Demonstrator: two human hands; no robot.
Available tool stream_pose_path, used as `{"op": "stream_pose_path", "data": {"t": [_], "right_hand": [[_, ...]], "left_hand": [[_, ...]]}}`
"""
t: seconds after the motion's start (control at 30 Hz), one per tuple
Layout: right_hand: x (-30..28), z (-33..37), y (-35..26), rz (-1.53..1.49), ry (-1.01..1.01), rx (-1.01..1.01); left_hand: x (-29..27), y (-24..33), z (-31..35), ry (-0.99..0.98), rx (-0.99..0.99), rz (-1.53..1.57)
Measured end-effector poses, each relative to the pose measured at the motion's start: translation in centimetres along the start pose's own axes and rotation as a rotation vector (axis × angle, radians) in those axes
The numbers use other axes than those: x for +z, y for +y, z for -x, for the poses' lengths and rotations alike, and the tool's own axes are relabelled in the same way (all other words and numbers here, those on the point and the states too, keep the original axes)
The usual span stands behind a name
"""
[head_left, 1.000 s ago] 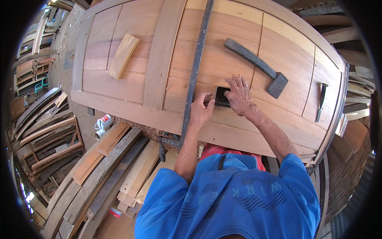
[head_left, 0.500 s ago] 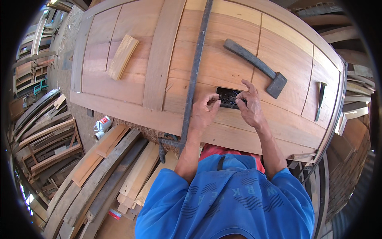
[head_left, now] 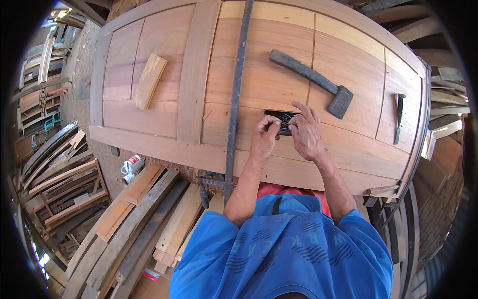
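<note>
A small dark tray [head_left: 285, 131] holding thin, shiny bits, perhaps nails, lies on a panelled wooden door [head_left: 234, 132]. Over its left end, my left hand [head_left: 264, 139] has thumb and fingers pinched together. My right hand [head_left: 308, 138] pinches with thumb and forefinger over the right end, its other fingers raised. Whatever is between the fingertips is too small to make out. Beyond my right hand rests a dark hammer [head_left: 318, 79] with a blocky head. Farther right lies a slim metal tool [head_left: 399, 119], chisel-like in shape.
A long metal bar clamp [head_left: 239, 74] crosses the door left of my hands. A wood block [head_left: 150, 82] sits on the left panel. Planks [head_left: 129, 224] are stacked below left, near a white container [head_left: 132, 164]. More timber [head_left: 450, 109] lies at the right.
My hands have come slightly closer together over the tray, both still pinching. The whole view has shifted a little; the hammer, block and clamp stay in place on the door.
</note>
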State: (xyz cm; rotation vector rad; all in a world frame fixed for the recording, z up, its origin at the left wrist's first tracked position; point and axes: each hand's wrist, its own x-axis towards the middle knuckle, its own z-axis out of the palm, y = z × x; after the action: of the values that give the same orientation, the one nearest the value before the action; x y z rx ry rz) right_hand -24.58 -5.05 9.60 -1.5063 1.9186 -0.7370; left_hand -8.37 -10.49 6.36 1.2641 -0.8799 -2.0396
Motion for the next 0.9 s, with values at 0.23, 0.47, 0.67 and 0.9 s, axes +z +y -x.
{"op": "stream_pose_path", "data": {"t": [0.23,0.47,0.67,0.9], "right_hand": [[-0.2,0.4,1.1,0.036,0.033,0.016],[-0.9,0.6,1.8,-0.103,0.108,0.121],[-1.3,1.2,2.7,-0.168,0.128,0.113],[-2.5,2.2,3.1,-0.132,0.090,0.092]], "left_hand": [[-0.4,-0.6,-0.3,0.054,0.018,0.056],[0.4,0.3,0.0,0.158,0.380,-0.633],[0.8,0.0,0.1,0.129,0.486,-1.008],[3.9,2.8,0.7,-0.087,0.859,-1.065]]}}
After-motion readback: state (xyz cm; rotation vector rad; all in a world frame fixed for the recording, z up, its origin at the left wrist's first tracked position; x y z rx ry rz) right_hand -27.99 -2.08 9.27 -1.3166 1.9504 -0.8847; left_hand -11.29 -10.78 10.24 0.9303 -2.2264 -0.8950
